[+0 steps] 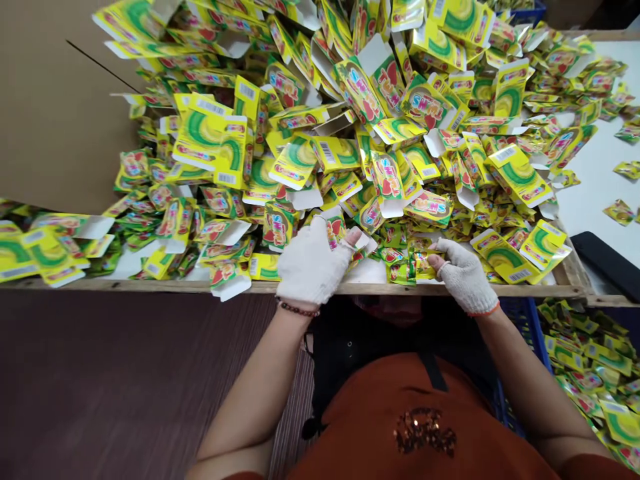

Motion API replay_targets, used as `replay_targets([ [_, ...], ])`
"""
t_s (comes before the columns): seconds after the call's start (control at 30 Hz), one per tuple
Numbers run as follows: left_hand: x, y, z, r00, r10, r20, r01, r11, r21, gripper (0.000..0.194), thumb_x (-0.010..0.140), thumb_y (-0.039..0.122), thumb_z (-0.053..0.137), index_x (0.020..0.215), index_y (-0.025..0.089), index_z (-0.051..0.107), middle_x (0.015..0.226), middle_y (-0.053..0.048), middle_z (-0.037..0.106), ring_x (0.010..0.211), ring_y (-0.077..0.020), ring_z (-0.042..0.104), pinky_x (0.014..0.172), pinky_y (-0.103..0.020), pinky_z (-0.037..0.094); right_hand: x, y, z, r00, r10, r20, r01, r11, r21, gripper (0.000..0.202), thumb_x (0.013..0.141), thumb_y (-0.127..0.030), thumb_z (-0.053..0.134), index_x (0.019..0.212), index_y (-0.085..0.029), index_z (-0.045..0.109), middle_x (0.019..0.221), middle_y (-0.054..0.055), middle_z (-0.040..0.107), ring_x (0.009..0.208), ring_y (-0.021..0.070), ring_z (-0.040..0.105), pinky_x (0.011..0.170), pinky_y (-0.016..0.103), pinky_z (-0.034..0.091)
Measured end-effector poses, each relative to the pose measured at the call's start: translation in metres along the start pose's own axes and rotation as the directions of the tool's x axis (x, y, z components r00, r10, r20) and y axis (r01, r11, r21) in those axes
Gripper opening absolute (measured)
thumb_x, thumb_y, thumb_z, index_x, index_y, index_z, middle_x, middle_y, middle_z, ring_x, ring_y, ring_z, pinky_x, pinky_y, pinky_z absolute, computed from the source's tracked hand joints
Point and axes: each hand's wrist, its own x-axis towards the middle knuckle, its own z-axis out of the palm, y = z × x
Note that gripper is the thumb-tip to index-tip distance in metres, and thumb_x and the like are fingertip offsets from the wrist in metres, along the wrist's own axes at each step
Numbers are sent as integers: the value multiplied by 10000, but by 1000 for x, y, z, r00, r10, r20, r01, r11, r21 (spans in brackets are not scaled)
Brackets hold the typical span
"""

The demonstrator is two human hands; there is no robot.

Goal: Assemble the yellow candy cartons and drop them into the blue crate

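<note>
My left hand [311, 261], in a white fingerless glove, is closed around a small yellow and green candy box [335, 232]. The box's white flap shows beside my thumb, and much of the box is hidden under the hand. My right hand [463, 275], gloved the same way, pinches a small shiny candy packet [424, 264] between thumb and fingers at the table's front edge. More green and yellow packets [393, 255] lie between the two hands. Just beyond them rises a heap of flat and part-opened boxes [387, 177].
A brown cardboard carton [60, 100] stands at the left. On the white tabletop at the right lie a black phone [607, 263] and loose packets [620, 212]. A wooden rim [530, 291] runs along the front. Below right, a blue crate [537, 333] stands beside many filled boxes [595, 373].
</note>
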Motion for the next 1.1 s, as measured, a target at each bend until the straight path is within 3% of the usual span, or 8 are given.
replay_targets([
  [0.13, 18, -1, 0, 988, -55, 143, 32, 987, 160, 613, 838, 678, 508, 1186, 172, 532, 1015, -189, 683, 950, -380, 661, 753, -443, 489, 0, -4, 9, 997, -78, 18, 77, 997, 28, 254, 839, -377, 581, 969, -174, 663, 819, 29, 641, 743, 176, 601, 713, 313, 496],
  [0.23, 13, -2, 2, 998, 2, 71, -11, 990, 138, 574, 843, 573, 565, 1205, 131, 516, 1037, -207, 667, 964, -388, 645, 771, -470, 484, -3, -4, 10, 993, -119, -16, 119, 993, 22, 233, 836, -363, 586, 961, -183, 669, 882, 44, 671, 836, 207, 637, 787, 341, 513],
  [0.37, -11, -6, 1, 971, 207, -123, -195, 975, 104, 506, 783, 490, 662, 1143, 144, 577, 991, -155, 644, 1052, -386, 590, 935, -549, 437, -9, -3, 1, 979, -163, -124, 165, 986, 8, 233, 858, -406, 607, 960, -208, 675, 899, 44, 695, 855, 220, 660, 798, 347, 526],
  [0.57, -49, 9, 33, 842, 538, -44, -540, 838, -77, 616, 746, 259, 649, 1336, 157, 504, 1166, -124, 627, 1099, -293, 597, 930, -408, 511, -10, -14, -1, 915, -244, -322, 246, 969, -37, 242, 898, -422, 591, 1007, -215, 653, 948, 57, 705, 880, 218, 661, 816, 335, 529],
  [0.77, -49, 11, 59, 732, 660, -170, -679, 728, -99, 645, 736, 269, 663, 1338, 115, 492, 1136, -148, 640, 1054, -311, 617, 908, -441, 527, -7, -11, -12, 953, -302, 29, 303, 939, -160, 140, 895, -300, 574, 922, -190, 658, 877, 43, 689, 820, 194, 627, 760, 299, 484],
  [0.93, -46, 10, 63, 586, 784, -206, -808, 585, -75, 607, 737, 217, 647, 1315, 97, 506, 1112, -159, 662, 1014, -308, 637, 880, -434, 542, -5, -23, -27, 892, -319, 320, 409, 871, -273, 155, 910, -221, 570, 766, -188, 617, 738, 3, 578, 732, 145, 534, 677, 256, 375],
  [1.0, -46, 12, 65, 567, 796, -212, -821, 566, -75, 574, 738, 215, 642, 1286, 87, 525, 1096, -168, 671, 988, -314, 643, 848, -436, 551, -5, -29, -26, 881, -314, 354, 433, 838, -332, 148, 910, -218, 574, 771, -192, 615, 752, 5, 567, 732, 144, 518, 671, 260, 354],
  [1.1, -46, 16, 66, 585, 775, -240, -808, 583, -84, 572, 747, 227, 641, 1288, 83, 523, 1100, -173, 672, 989, -311, 641, 854, -437, 549, -8, -33, -20, 925, -290, 244, 364, 860, -358, 67, 901, -230, 592, 869, -192, 636, 813, 22, 610, 768, 159, 547, 702, 267, 382],
])
